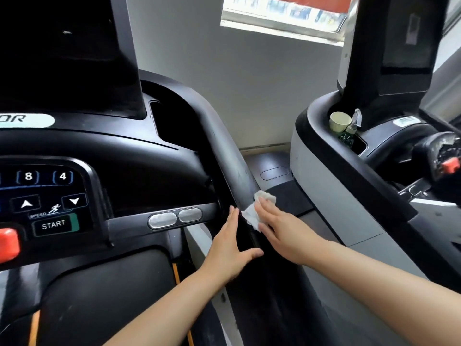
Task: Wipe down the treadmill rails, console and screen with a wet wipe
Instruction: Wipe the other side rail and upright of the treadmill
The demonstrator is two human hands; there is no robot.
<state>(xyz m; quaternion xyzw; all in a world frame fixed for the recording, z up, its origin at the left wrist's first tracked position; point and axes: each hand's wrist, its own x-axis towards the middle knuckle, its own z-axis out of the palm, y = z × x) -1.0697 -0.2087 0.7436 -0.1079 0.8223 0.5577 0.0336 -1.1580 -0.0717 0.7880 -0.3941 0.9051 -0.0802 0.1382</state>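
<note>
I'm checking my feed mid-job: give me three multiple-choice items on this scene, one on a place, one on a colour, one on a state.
1. Where is the wet wipe?
A. on the right-side rail
B. on the screen
C. in the cup holder

2. What colour is the strip at the right end of the START button?
A. yellow
B. green
C. white

3. How does the right hand meet the wipe?
A. flat fingers press it
B. it hangs clear above it
C. it crumples it in a fist

Answers: 1 A, the wipe lies on the dark rail beside the console. 2 B, the strip is green. 3 A, straight fingers lie over the wipe.
</note>
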